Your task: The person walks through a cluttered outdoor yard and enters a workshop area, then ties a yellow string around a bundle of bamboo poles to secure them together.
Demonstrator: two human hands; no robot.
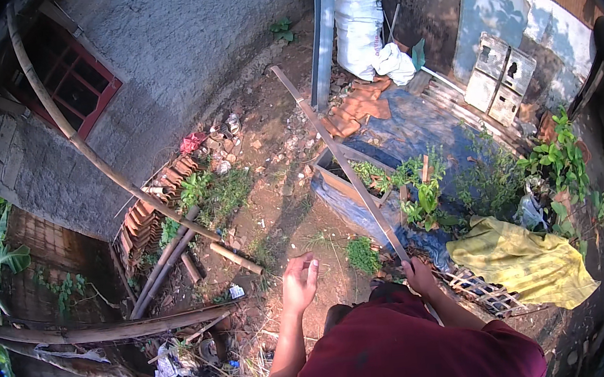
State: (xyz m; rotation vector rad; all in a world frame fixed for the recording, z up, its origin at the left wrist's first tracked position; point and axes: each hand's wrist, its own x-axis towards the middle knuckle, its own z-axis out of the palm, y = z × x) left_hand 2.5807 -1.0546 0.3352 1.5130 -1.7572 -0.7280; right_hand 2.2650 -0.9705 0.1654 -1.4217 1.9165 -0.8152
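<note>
While my left hand (300, 284) hovers bare over the soil with its fingers loosely bent and nothing in its grasp, my right hand (420, 276) is clamped on a long, narrow, flat brown strip (343, 160); the two hands are well apart, to either side of the maroon fabric shirt (394, 342). Strip: held near the body, slanting up and leftward across the view; far end pictured left of an upright blue-grey post (323, 37), contact with the post or ground not something I can tell. Beneath its line of view: one rectangular, grey-brown planter box (347, 189) with green plants in it. Near the left hand: one short, tan bamboo length (236, 258), lying on the earth; beyond it, one long, curved, pale wooden pole (120, 181), and a leaning row of orange-brown, curved clay roof tiles (151, 205). Near the right hand: one low, bushy green plant (362, 255); one crumpled yellow cloth sheet (522, 260), beside an open lattice of thin, light slats (478, 291). Farther off, I list one spread of blue plastic tarpaulin (414, 123); flat orange tiles (360, 107), heaped by the post's foot; one bulging white sack (358, 29); one rough grey wall (168, 62) with a red-framed window (74, 84).
</note>
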